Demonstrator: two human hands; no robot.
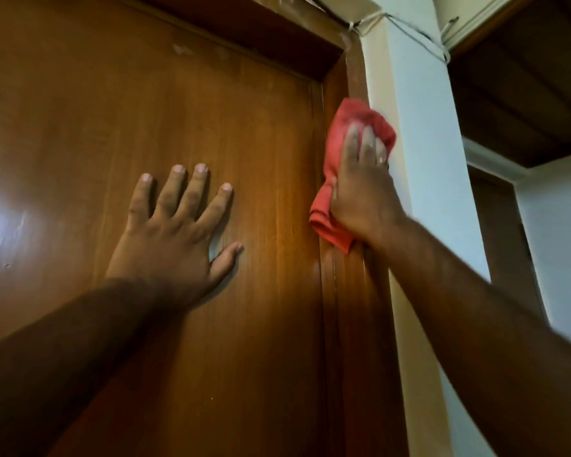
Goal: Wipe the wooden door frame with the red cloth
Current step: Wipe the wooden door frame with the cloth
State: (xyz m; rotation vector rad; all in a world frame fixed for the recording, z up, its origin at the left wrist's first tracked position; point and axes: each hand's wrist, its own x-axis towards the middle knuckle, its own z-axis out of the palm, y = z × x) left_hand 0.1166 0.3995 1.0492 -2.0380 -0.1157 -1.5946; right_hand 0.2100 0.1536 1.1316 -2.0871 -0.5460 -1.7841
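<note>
Against door frame (pixel 353 291), right hand (pixel 360 192) presses red cloth (pixel 335 140).

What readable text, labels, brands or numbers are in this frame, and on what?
None: no text shows on the door, the door frame, the red cloth or the wall.
Pale smudges near the door's top are marks, not writing.
</note>
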